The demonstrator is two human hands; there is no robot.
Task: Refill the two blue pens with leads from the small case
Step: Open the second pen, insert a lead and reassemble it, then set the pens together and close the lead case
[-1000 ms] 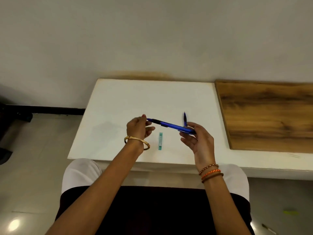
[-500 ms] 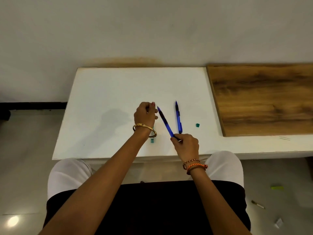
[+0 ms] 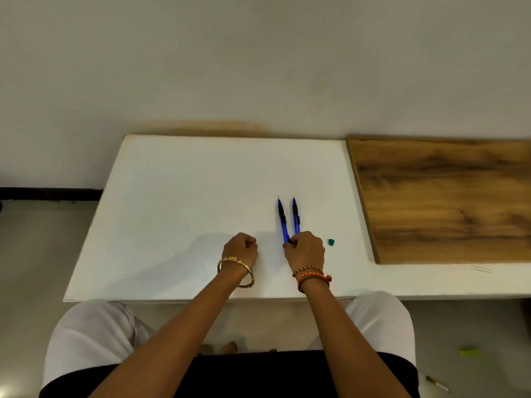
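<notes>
Two blue pens lie side by side on the white table point(image 3: 178, 214) with their tips pointing away from me. My right hand point(image 3: 305, 248) sits at their near ends, its fingers curled, and pinches the back end of the left pen point(image 3: 283, 222). The right pen point(image 3: 296, 218) lies on the table, its near end hidden behind that hand. My left hand point(image 3: 240, 249) rests on the table as a fist, a little left of the pens, and nothing shows in it. The small lead case is out of sight. A tiny teal cap point(image 3: 331, 241) lies just right of my right hand.
A brown wooden board point(image 3: 448, 202) covers the right part of the table, close to the cap. The wall stands right behind the table. My knees are under the near edge. Small scraps lie on the floor at the lower right.
My right hand has laid the lifted pen down beside the other one. My left hand has let go of its tip and dropped to the table as a fist; the lead case is no longer visible.
</notes>
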